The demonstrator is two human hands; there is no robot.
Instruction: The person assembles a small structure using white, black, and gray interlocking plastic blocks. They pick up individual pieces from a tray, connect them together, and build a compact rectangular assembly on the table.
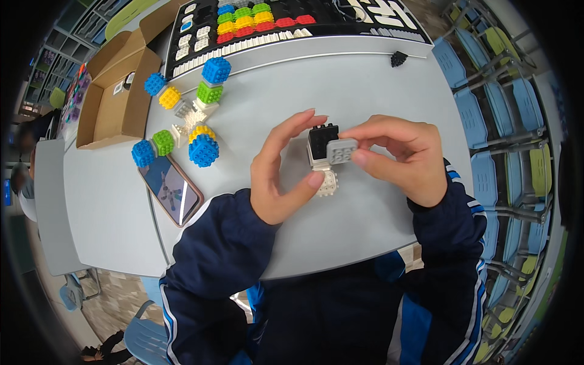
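A black block point(322, 145) with a white lower part and a round white studded piece point(327, 182) attached stands on the table in front of me. My left hand point(277, 167) curves around its left side. The thumb tip lies on the white part, and the fingers reach behind the black block's top. A flat grey studded plate point(342, 152) is pinched between the thumb and fingers of my right hand point(395, 155). The plate overlaps the black block's right side in view; whether they are joined I cannot tell.
Left of my hands stands a branched model point(190, 118) with blue, green and yellow blocks. Beside it lies a phone point(173, 190) with a lit picture. Behind are an open cardboard box point(121, 91) and a parts tray point(292, 48). A small black piece point(398, 59) lies near the tray.
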